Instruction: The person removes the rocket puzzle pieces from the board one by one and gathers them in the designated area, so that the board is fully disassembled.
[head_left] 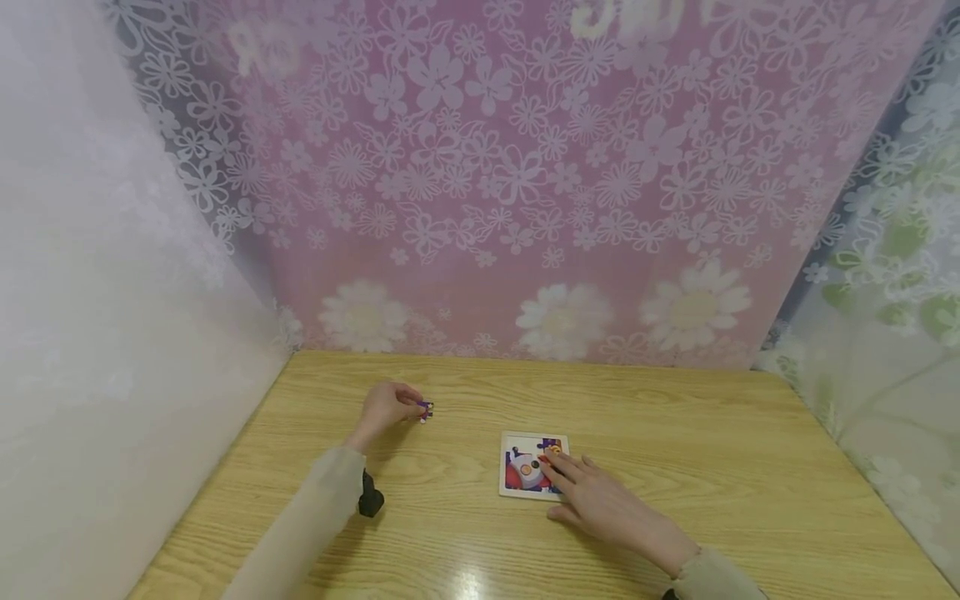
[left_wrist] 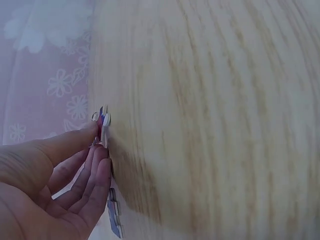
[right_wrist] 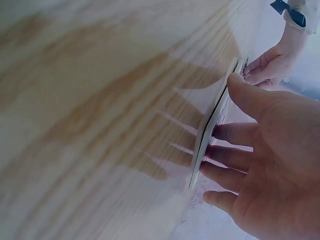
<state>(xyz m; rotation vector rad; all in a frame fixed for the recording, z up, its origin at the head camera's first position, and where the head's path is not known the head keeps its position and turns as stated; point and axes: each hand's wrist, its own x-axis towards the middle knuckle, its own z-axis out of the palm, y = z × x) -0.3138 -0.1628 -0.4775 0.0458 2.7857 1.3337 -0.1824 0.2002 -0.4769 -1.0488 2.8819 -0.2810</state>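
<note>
Puzzle piece (head_left: pixel 425 411), small, purple with white bits: pinched between thumb and index of the left hand (head_left: pixel 384 412), sticking out past the fingertips. Left fingers clamped on it, the others bent in beneath. It's close to the bench (head_left: pixel 675 450) surface; can't tell if it touches. Left wrist view also shows a second piece (left_wrist: pixel 115 215) with a knobbed edge, just beyond the bent fingers; contact with them unclear.

Puzzle tray (head_left: pixel 502 467), square, pale rim: flat on the bench, to the right of the left fingers and well apart from them. Part-filled: white figure, red and dark purple around it, pale patch on the side toward the left fingers. Right hand (head_left: pixel 611 506) lies at its right side, fingers straight, slightly apart, tips over the picture; thumb off toward the near edge. Those fingers grip no loose piece.

Black wrist device (head_left: pixel 371 497) sits behind the left fingers, at the cuff of the beige sleeve (head_left: pixel 315 500). Pink floral backdrop (head_left: pixel 487 167) stands beyond both sets of fingers, pale curtain (head_left: pixel 112 292) off left.
</note>
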